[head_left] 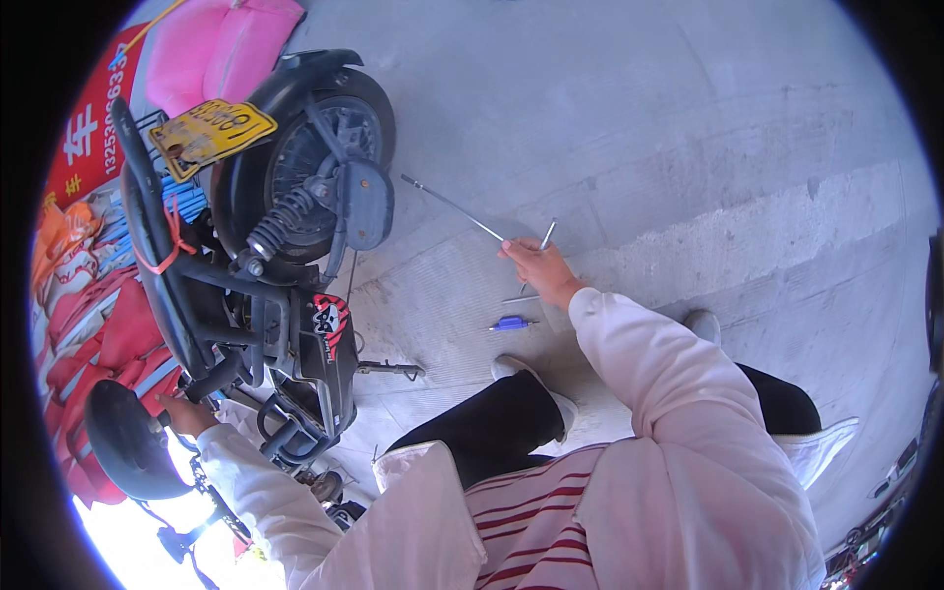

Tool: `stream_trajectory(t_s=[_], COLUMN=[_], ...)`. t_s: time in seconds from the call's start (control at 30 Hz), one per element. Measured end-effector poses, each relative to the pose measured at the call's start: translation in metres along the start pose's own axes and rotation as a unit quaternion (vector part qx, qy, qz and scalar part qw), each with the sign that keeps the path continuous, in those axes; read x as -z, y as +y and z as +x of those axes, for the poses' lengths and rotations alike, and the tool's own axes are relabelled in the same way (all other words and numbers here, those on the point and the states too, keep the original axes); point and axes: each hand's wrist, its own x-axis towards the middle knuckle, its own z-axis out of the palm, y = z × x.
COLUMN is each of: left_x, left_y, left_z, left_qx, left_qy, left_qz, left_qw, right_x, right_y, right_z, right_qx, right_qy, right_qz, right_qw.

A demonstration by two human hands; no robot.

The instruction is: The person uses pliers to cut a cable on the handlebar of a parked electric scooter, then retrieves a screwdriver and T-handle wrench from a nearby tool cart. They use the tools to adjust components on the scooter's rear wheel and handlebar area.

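My right hand is closed round the handle of a long T-handle socket wrench. Its thin metal shaft points up and left, and the socket end is off the scooter, near the rear wheel. On the left stands a black electric scooter with a yellow plate, a coil spring shock absorber and an extended stand. My left hand grips a black part of the scooter beside a dark rounded piece; some of its fingers are hidden. A blue-handled screwdriver lies on the floor below my right hand.
A thin metal rod lies near the screwdriver on the grey concrete floor. Beyond the scooter are a pink padded item, a red banner and heaped red and orange fabric. My shoes stand close to the tools.
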Motion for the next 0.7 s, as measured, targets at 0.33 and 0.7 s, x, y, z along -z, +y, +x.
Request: stream_trajectory(t_s=[0.33, 0.7], left_x=[0.016, -0.006], left_y=[-0.031, -0.036], left_z=[0.081, 0.115], left_qx=[-0.395, 0.09], left_qy=[-0.114, -0.17], left_qz=[0.646, 0.042], left_qw=[0.643, 0.98], right_x=[-0.003, 0.0], right_y=[-0.001, 0.001], right_z=[-0.008, 0.0], right_qx=[0.118, 0.136], right_qy=[0.019, 0.008], right_qz=[-0.154, -0.137], right_qw=[0.981, 0.981])
